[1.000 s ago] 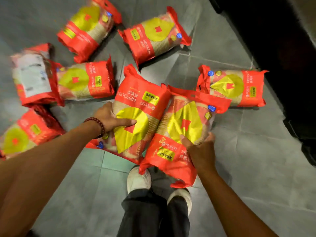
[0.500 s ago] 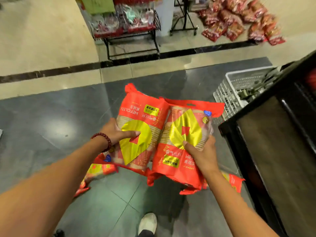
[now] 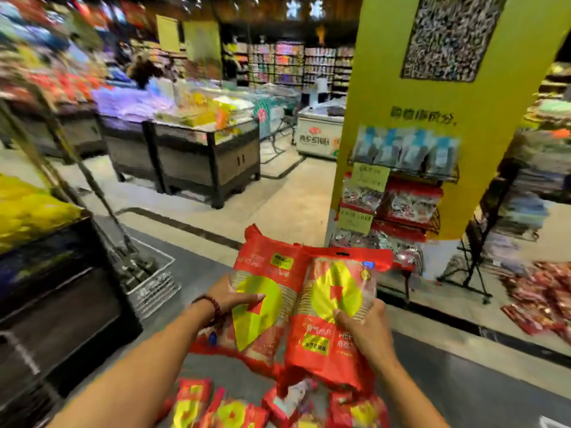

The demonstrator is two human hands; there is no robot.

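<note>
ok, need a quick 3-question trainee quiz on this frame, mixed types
1. True or false: the left hand and the right hand each grip their own pack, the left pack beside the right pack.
2. The white crate is: A) on the floor, left of the held packs; B) on top of the right pack; C) in the right hand.
3. What lies on the floor below the held packs?

Key: 1 true; 2 A; 3 more red-and-yellow packs.
</note>
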